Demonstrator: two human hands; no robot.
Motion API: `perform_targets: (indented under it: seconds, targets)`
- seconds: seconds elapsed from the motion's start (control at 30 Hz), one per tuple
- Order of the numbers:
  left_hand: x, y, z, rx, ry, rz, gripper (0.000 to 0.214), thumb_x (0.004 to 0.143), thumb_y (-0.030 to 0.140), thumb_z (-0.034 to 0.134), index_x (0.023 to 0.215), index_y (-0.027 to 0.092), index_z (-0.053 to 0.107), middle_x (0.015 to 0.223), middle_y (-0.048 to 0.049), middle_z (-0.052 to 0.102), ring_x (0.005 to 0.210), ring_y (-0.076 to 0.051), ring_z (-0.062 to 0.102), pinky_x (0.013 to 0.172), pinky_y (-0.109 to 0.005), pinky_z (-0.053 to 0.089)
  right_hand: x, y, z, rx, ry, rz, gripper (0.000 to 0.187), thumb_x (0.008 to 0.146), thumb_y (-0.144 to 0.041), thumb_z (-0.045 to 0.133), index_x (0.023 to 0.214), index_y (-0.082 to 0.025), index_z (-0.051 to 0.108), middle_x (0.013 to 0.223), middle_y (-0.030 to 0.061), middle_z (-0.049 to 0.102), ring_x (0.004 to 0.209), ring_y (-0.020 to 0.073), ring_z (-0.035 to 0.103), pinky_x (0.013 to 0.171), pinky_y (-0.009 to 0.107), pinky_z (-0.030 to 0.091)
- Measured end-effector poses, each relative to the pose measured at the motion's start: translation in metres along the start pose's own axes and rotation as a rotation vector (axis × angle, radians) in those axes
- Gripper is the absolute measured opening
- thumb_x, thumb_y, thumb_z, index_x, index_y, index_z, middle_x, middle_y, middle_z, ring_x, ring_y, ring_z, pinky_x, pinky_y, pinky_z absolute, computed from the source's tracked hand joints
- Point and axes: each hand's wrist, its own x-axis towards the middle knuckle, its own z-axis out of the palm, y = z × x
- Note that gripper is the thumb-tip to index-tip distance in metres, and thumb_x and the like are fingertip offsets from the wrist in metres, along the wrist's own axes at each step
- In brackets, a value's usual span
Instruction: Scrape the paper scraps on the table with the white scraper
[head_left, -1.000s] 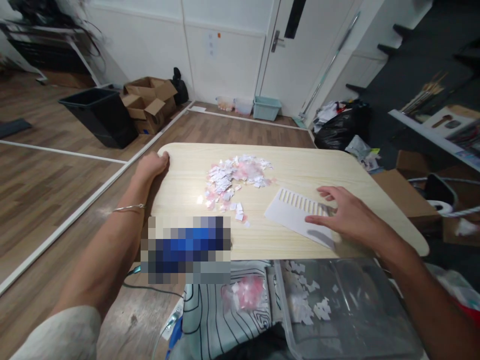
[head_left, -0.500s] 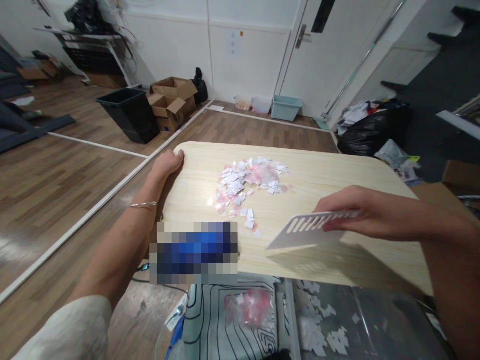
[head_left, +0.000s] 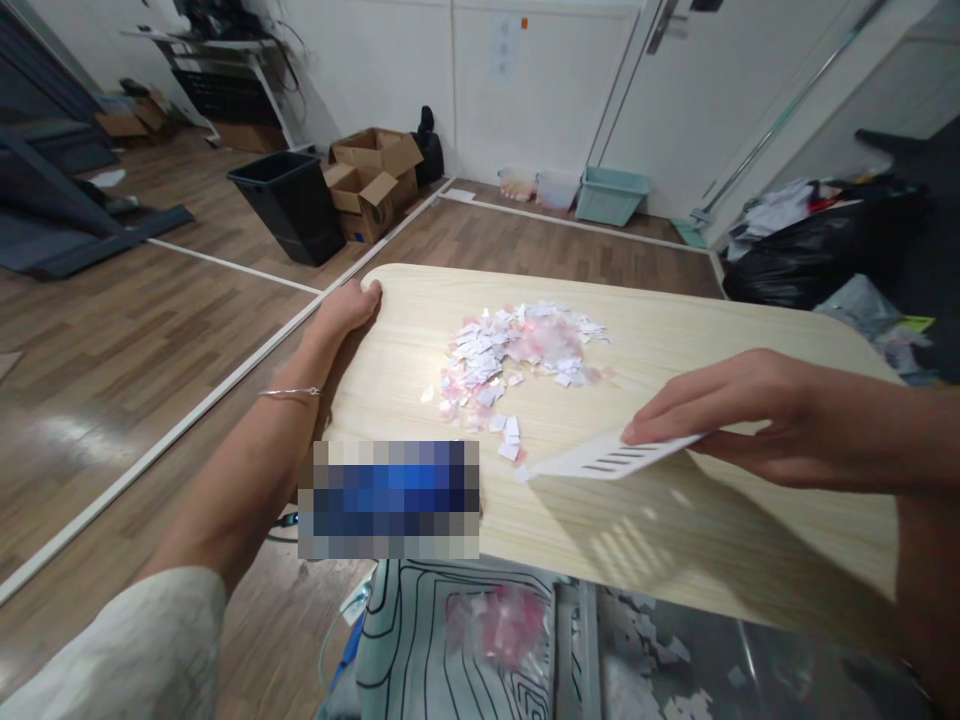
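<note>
At the far left corner of the pale wooden tabletop [head_left: 690, 325], my left hand [head_left: 349, 306] is closed round the edge, thumb on top; its other fingers are mostly hidden. My right hand [head_left: 757, 415] pinches a thin white slotted plate [head_left: 585, 462], tilted low over the right half of the table. The plate's far tip comes close to a few stray scraps; whether it touches the wood I cannot tell. A loose heap of small white and pink paper scraps [head_left: 484, 355] lies in the middle, with a few trailing toward me.
A pixelated blue object [head_left: 397, 490] sits at the table's near left. Below the near edge are a striped cloth [head_left: 405, 640] with a clear pink-filled bag [head_left: 510, 622] and a grey surface strewn with scraps. Beyond stand a black bin [head_left: 292, 210], cardboard boxes [head_left: 367, 200] and a teal tub [head_left: 611, 195].
My right hand has tipped the slotted plate flatter, its slots now casting light stripes on the table. The view has shifted a little to the left. My left hand keeps its hold.
</note>
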Motion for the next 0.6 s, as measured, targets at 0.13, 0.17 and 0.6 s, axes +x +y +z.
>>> perform_targets:
  seconds: [0.13, 0.17, 0.6]
  targets:
    - [-0.002, 0.002, -0.003, -0.008, -0.024, 0.015, 0.074, 0.109, 0.048, 0.026, 0.138, -0.009, 0.063, 0.145, -0.0349, 0.061, 0.140, -0.041, 0.058, 0.111, -0.044, 0.045, -0.001, 0.001, 0.004, 0.001, -0.005, 0.011, 0.035, 0.100, -0.015, 0.054, 0.114, -0.020, 0.086, 0.112, 0.0090, 0.086, 0.098, 0.0163, 0.083, 0.083, 0.020, 0.061]
    - [-0.003, 0.002, -0.004, -0.009, -0.020, 0.013, 0.074, 0.110, 0.048, 0.026, 0.139, -0.009, 0.063, 0.146, -0.0351, 0.060, 0.141, -0.041, 0.058, 0.112, -0.044, 0.045, -0.002, 0.002, 0.004, 0.016, -0.017, 0.027, 0.035, 0.098, -0.014, 0.056, 0.113, -0.022, 0.087, 0.112, 0.0080, 0.086, 0.098, 0.0177, 0.083, 0.083, 0.021, 0.062]
    - [-0.005, 0.006, -0.006, 0.005, -0.024, -0.018, 0.079, 0.108, 0.053, 0.025, 0.145, -0.007, 0.059, 0.149, -0.0345, 0.058, 0.143, -0.038, 0.057, 0.112, -0.047, 0.045, -0.005, 0.003, 0.015, -0.048, 0.062, 0.026, 0.044, 0.095, -0.008, 0.055, 0.118, -0.030, 0.086, 0.113, 0.0067, 0.085, 0.099, 0.0212, 0.082, 0.082, 0.025, 0.064]
